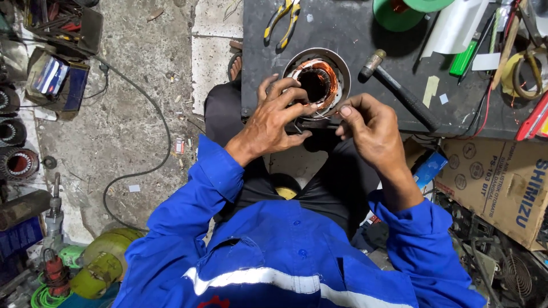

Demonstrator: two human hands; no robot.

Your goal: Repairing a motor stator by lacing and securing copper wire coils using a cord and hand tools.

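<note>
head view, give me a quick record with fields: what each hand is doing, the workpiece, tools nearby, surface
left hand: left hand rests fingers on the near rim of the motor stator
right hand: right hand pinches something thin at the stator's near edge, too fine to tell
workpiece: round metal stator with copper windings around its bore, lying flat
tools nearby: hammer just right of the stator; yellow-handled pliers behind it
surface: dark workbench
clothing: blue jacket sleeves
</note>
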